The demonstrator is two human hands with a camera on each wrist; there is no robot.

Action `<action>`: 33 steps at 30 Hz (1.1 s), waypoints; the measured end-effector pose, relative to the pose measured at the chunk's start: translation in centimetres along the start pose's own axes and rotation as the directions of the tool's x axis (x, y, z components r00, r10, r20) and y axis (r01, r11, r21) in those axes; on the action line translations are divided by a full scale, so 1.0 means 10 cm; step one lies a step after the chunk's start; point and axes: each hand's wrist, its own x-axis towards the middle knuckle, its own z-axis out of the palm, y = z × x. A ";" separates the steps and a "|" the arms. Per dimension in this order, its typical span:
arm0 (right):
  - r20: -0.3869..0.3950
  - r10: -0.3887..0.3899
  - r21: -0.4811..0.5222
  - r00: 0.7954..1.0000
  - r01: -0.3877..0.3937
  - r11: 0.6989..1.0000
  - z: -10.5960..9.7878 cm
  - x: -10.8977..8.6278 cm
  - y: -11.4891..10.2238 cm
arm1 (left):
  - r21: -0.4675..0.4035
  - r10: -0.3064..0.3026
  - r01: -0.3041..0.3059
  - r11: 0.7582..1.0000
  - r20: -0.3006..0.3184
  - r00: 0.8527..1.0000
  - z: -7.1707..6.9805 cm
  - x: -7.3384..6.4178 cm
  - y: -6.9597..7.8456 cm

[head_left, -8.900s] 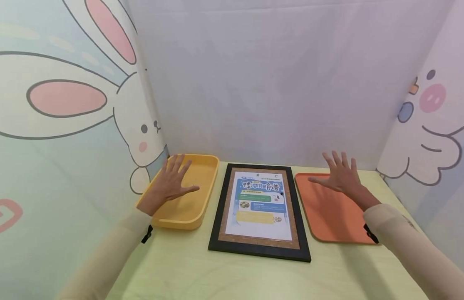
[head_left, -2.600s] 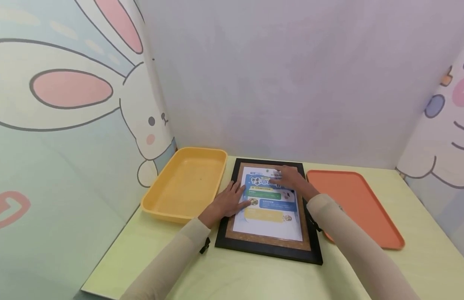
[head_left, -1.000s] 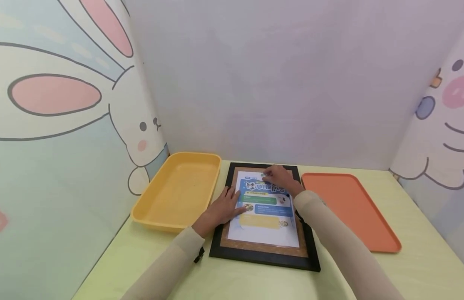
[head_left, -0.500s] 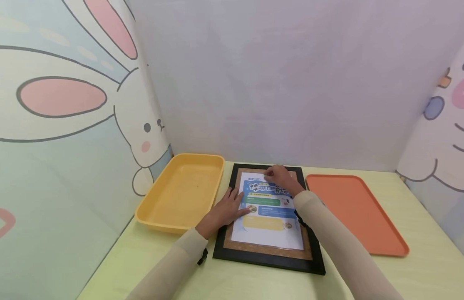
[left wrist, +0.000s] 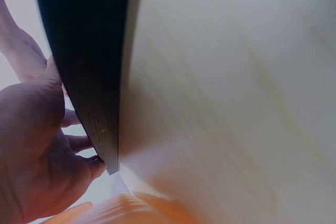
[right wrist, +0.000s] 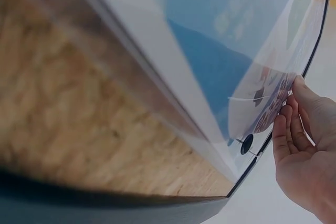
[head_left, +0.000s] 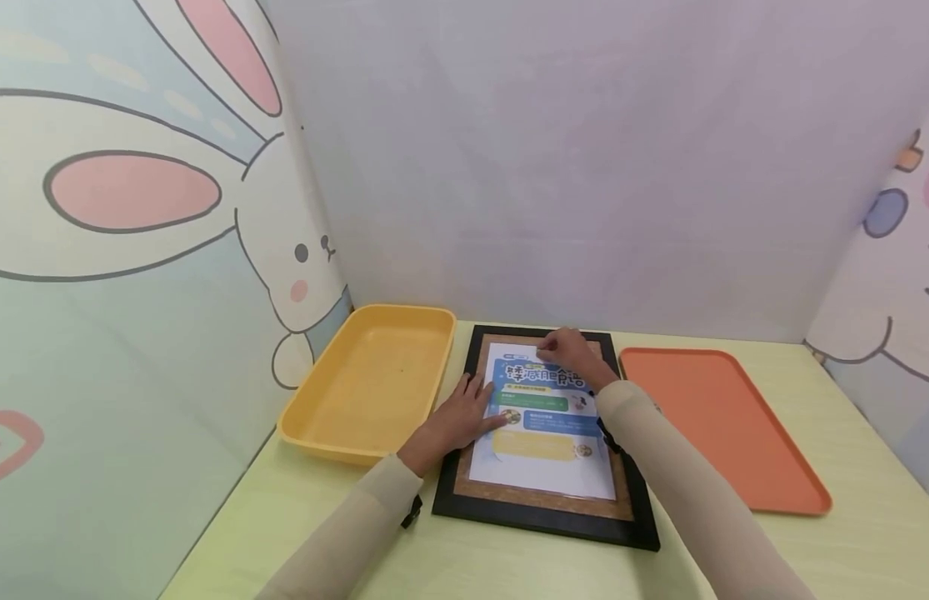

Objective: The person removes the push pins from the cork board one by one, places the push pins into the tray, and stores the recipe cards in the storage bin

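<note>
A cork board in a black frame point(head_left: 546, 521) lies on the table, bearing a printed poster point(head_left: 539, 477) under a clear sheet. My left hand point(head_left: 458, 417) rests over the board's left edge, fingers spread onto the poster; the left wrist view shows its fingers along the frame's dark side point(left wrist: 86, 56). At the poster's top middle, my right hand point(head_left: 575, 350) pinches between thumb and fingertips where a small green pushpin sits, mostly hidden by the fingers. In the right wrist view, a black pushpin point(right wrist: 247, 144) stands in the poster's corner near bare cork point(right wrist: 79, 124).
Left of the board stands a deep yellow tray point(head_left: 370, 375), close to the left hand. A flat orange tray point(head_left: 722, 429) lies to the right, beside the right sleeve. A pale curtain point(head_left: 554, 167) hangs behind the table, with cartoon-printed walls point(head_left: 134, 333) at both sides.
Both hands have come down from above the trays onto the board. The right hand has moved to the poster's top middle and its fingers have closed there. Over the last second, both hands barely move.
</note>
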 end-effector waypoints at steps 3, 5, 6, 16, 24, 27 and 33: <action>-0.008 0.025 0.017 1.000 -0.025 1.000 0.00 -0.02 0.00 | -0.007 0.001 -0.001 1.000 0.001 1.000 -0.02 -0.01 0.01; -0.007 0.045 0.026 0.999 -0.044 0.999 0.00 -0.02 0.01 | -0.011 0.000 0.000 1.000 0.005 1.000 -0.03 -0.02 0.01; -0.007 0.051 0.029 0.999 -0.051 0.998 0.01 -0.01 0.02 | -0.014 -0.001 0.001 1.000 0.006 1.000 -0.03 -0.02 0.02; 0.005 0.039 0.057 0.999 -0.039 0.998 0.02 -0.04 0.05 | -0.010 -0.004 0.005 1.000 0.019 1.000 -0.02 -0.04 0.02; -0.014 0.020 0.073 1.000 -0.019 0.997 0.01 -0.08 0.03 | -0.002 -0.002 0.002 1.000 0.018 1.000 -0.02 -0.04 0.02; -0.023 0.011 0.079 1.000 -0.009 0.997 0.01 -0.07 0.02 | 0.006 0.000 0.000 1.000 0.012 1.000 -0.02 -0.03 0.01; -0.019 -0.015 0.075 1.000 0.016 0.997 -0.01 -0.07 0.06 | 0.011 0.003 -0.003 1.000 0.012 1.000 -0.03 -0.03 0.02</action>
